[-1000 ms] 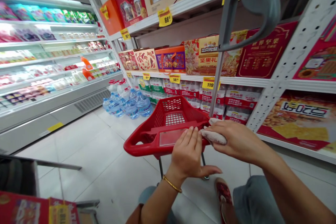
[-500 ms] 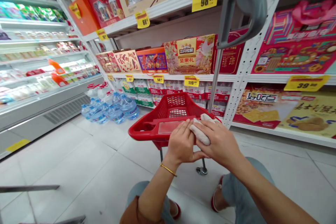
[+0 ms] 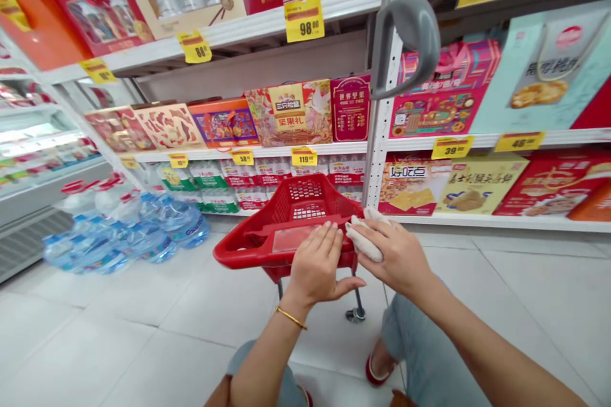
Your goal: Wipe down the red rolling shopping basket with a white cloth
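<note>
A red plastic basket cart stands in front of me, its handle end towards my body. My left hand lies flat on the cart's handle panel, fingers together and stretched forward, thumb out to the right. Beside it, my right hand is closed on a white cloth, pressed against the right end of the handle. Part of the cloth sticks out past the fingertips. A grey curved handle on a pole rises behind the cart's right side.
Shelves ahead hold gift boxes, price tags and packed bottles. Large blue water bottles stand on the floor at left, near a refrigerated display. My knees and red shoes are below, on white tiles.
The view has turned to the right, showing more shelf there. My left hand has moved away from the right hand and cloth, leaving a small gap between them.
</note>
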Motion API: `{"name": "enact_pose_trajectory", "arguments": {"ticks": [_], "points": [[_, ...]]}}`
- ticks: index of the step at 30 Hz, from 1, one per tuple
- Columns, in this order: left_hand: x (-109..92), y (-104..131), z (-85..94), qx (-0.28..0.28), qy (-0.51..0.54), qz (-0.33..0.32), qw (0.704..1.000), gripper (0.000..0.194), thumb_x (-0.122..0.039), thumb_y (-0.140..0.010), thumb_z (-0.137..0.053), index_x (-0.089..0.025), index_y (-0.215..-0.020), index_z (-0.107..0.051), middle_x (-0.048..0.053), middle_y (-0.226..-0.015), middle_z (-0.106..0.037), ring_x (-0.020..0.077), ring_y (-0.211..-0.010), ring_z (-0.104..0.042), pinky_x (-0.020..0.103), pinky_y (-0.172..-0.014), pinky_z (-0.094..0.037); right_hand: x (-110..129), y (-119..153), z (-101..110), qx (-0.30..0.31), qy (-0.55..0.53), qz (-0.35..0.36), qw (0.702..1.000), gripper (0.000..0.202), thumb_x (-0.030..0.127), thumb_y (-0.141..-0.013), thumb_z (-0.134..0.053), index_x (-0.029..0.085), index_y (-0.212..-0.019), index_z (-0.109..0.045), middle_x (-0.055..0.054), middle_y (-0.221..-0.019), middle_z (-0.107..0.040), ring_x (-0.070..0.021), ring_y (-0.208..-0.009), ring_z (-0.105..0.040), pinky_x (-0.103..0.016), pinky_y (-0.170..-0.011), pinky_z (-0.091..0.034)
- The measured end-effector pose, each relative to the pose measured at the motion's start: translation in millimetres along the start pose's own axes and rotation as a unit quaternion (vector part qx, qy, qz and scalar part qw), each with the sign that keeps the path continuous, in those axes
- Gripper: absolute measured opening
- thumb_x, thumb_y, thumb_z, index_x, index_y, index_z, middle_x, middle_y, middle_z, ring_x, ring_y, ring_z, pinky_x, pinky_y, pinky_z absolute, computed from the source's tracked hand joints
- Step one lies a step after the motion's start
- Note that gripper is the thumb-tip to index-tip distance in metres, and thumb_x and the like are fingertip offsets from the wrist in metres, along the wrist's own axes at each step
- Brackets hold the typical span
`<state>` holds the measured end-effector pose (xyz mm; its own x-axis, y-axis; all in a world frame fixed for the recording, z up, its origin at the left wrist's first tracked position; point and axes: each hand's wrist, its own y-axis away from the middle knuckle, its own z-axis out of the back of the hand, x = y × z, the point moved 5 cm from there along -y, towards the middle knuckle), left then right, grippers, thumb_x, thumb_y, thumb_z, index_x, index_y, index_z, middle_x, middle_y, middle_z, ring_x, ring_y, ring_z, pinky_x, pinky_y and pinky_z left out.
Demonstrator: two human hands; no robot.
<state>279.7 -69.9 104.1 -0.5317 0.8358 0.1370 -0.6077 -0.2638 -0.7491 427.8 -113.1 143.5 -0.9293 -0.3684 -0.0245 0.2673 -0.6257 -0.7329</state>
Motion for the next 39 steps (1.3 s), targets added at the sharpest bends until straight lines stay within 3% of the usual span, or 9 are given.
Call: {"name": "enact_pose_trajectory", "arguments": {"ticks": [12, 17, 21, 24, 31, 39], "points": [[-23, -13, -2.6, -0.024, 0.027, -0.043, 0.998, 0.095, -0.080, -0.087, -0.026, 0.001, -0.122, -0.064, 0.023, -0.127, -0.064, 0.0362, -0.120, -0.060, 0.046, -0.099, -0.049, -23, 23, 31, -0.018, 0.016, -0.065, 0.998, 0.032, 0.022, -0.084, -0.058, 0.020, -0.114, -0.068, -0.008, -0.116, -0.072, -0.0247, -0.108, -0.066, -0.040, -0.090, -0.055], [-32, -14, -6.1, -0.034, 0.049, -0.046, 0.997, 0.099, -0.083, -0.085, -0.024, -0.002, -0.125, -0.062, 0.022, -0.128, -0.064, 0.0346, -0.123, -0.059, 0.044, -0.102, -0.047, -5, 26, 39, -0.026, 0.050, -0.081, 0.995, 0.033, 0.023, -0.085, -0.058, 0.017, -0.117, -0.067, -0.010, -0.114, -0.071, -0.0270, -0.108, -0.065, -0.042, -0.092, -0.054], [-35, -14, -8.3, -0.030, 0.077, -0.037, 0.996, 0.103, -0.085, -0.084, -0.018, -0.003, -0.127, -0.062, 0.023, -0.128, -0.063, 0.0340, -0.126, -0.056, 0.044, -0.103, -0.047, 20, 24, 32, -0.006, 0.046, -0.060, 0.997, 0.036, 0.025, -0.085, -0.058, 0.017, -0.120, -0.066, -0.011, -0.119, -0.069, -0.0304, -0.119, -0.059, -0.048, -0.099, -0.049], [-34, -15, -7.7, -0.030, 0.090, -0.037, 0.995, 0.102, -0.084, -0.084, -0.015, -0.004, -0.123, -0.064, 0.022, -0.127, -0.064, 0.0332, -0.126, -0.056, 0.043, -0.103, -0.047, 26, 26, 27, -0.001, 0.052, -0.056, 0.997, 0.038, 0.024, -0.085, -0.059, 0.016, -0.121, -0.065, -0.012, -0.120, -0.068, -0.0324, -0.121, -0.056, -0.051, -0.100, -0.047], [-29, -18, -7.8, -0.039, 0.080, -0.055, 0.995, 0.094, -0.077, -0.090, -0.015, -0.004, -0.122, -0.065, 0.020, -0.125, -0.066, 0.0322, -0.121, -0.060, 0.042, -0.102, -0.047, 5, 33, 32, 0.018, 0.072, -0.074, 0.994, 0.040, 0.024, -0.082, -0.062, 0.016, -0.121, -0.065, -0.012, -0.116, -0.069, -0.0315, -0.119, -0.058, -0.046, -0.097, -0.049], [-32, -18, -10.8, -0.083, 0.080, -0.074, 0.991, 0.094, -0.076, -0.091, -0.013, -0.004, -0.126, -0.063, 0.021, -0.123, -0.067, 0.0336, -0.119, -0.061, 0.043, -0.101, -0.045, -10, 36, 49, 0.007, 0.066, -0.128, 0.990, 0.037, 0.021, -0.079, -0.064, 0.019, -0.116, -0.067, -0.009, -0.114, -0.071, -0.0244, -0.110, -0.064, -0.038, -0.093, -0.052]]}}
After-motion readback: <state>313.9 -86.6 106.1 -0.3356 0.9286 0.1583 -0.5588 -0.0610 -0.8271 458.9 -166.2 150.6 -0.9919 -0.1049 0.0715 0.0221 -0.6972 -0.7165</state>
